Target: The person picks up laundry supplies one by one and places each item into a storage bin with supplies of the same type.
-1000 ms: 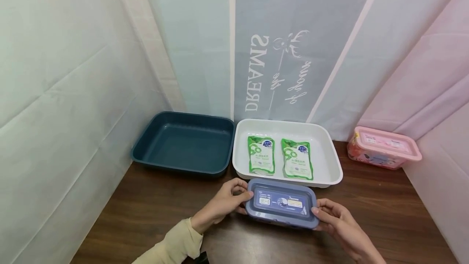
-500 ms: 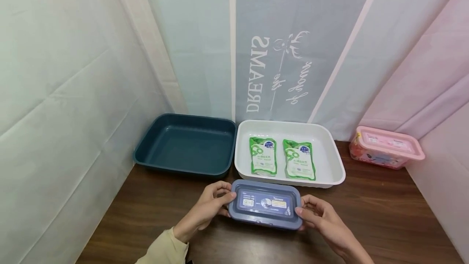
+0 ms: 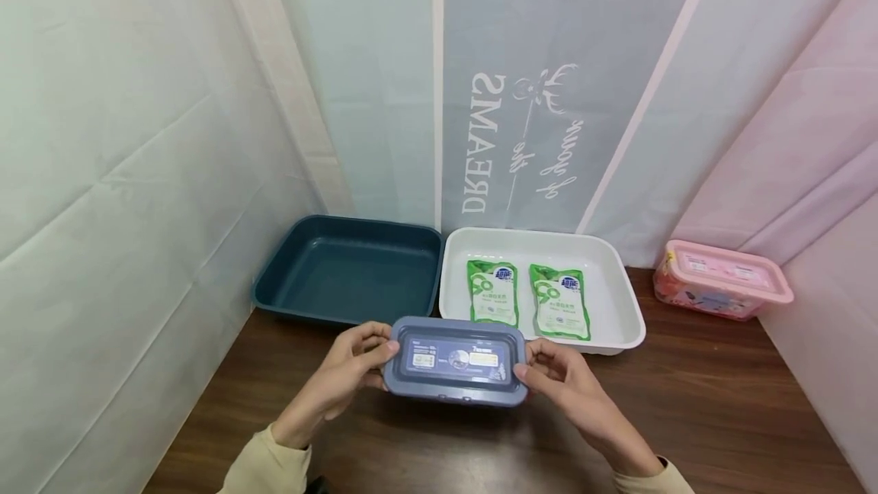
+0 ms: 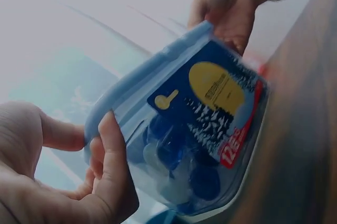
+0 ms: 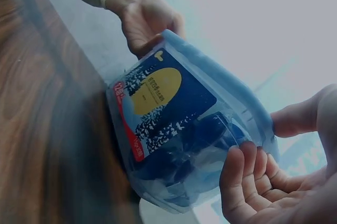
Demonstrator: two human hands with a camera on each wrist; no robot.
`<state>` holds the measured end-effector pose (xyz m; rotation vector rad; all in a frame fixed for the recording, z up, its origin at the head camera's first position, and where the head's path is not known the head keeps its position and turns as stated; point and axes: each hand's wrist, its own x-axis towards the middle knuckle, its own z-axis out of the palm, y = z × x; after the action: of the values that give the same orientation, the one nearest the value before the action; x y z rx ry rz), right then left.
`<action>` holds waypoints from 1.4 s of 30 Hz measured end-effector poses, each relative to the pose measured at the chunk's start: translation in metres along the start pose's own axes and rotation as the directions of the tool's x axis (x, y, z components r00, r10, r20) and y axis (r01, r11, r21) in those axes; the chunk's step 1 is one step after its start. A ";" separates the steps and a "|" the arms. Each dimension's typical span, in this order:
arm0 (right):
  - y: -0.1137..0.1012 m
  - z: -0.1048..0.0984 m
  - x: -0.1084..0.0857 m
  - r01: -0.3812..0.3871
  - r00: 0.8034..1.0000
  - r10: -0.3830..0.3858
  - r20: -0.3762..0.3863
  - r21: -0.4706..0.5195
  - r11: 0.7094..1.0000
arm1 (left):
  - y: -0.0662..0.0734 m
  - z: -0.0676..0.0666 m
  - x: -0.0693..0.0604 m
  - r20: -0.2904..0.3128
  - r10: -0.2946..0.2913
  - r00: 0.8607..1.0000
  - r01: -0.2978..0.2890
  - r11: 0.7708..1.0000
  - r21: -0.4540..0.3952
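Between my two hands is a lidded box of laundry pods (image 3: 458,360), held above the table with its blue-grey lid facing up. My left hand (image 3: 341,372) grips its left end, thumb on the lid rim. The right end is gripped by my right hand (image 3: 568,383) in the same way. Both wrist views show the clear wall of the box, with blue and white pods (image 4: 181,163) inside and a dark blue label (image 5: 158,97) with a yellow oval. Just beyond the box stands a white tray (image 3: 610,288) holding two green-and-white pouches (image 3: 495,292), one partly overlapped by the lid.
A dark teal tray (image 3: 363,277) stands left of the white one, against the back curtain. At the far right, a pink lidded box (image 3: 723,278) sits by the side wall. The dark wooden table (image 3: 713,402) spreads in front, with curtains on three sides.
Both hands have carried the laundry pod box leftward, from in front of the white tray toward the gap between the trays, and slightly upward in view. Trays and pouches have stayed put.
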<state>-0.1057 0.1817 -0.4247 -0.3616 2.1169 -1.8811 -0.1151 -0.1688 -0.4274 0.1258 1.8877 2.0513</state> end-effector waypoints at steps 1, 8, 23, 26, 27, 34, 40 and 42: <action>-0.003 0.003 0.003 0.015 1.000 -0.015 0.000 -0.001 1.000 | 0.005 -0.004 -0.002 0.003 0.009 1.000 -0.009 1.000 0.004; -0.028 0.020 0.034 0.039 0.999 -0.040 0.007 0.034 0.999 | 0.038 -0.033 -0.006 -0.006 0.060 0.998 -0.060 0.997 0.057; -0.068 0.042 0.099 0.082 0.997 -0.082 -0.008 0.073 0.994 | 0.088 -0.082 0.022 -0.048 0.091 0.995 -0.089 0.994 0.060; -0.073 0.045 0.110 0.063 0.998 -0.062 -0.015 0.079 0.995 | 0.092 -0.090 0.030 -0.068 0.092 0.993 -0.087 0.993 0.077; -0.075 0.046 0.114 0.059 0.998 -0.057 -0.015 0.082 0.995 | 0.094 -0.092 0.032 -0.074 0.092 0.993 -0.086 0.993 0.083; -0.081 0.053 0.135 0.068 0.998 -0.067 -0.015 0.072 0.995 | 0.103 -0.109 0.040 -0.115 0.077 0.990 -0.063 0.991 0.114; -0.083 0.059 0.155 0.049 0.999 -0.048 -0.016 0.069 0.996 | 0.108 -0.123 0.050 -0.154 0.067 0.986 -0.043 0.987 0.153; -0.083 0.061 0.162 0.041 0.999 -0.040 -0.019 0.078 0.996 | 0.110 -0.127 0.054 -0.166 0.063 0.984 -0.036 0.986 0.165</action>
<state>-0.2337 0.0560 -0.3566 -0.3747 2.0544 -1.9905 -0.2250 -0.2777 -0.3425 0.0384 2.1755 1.9947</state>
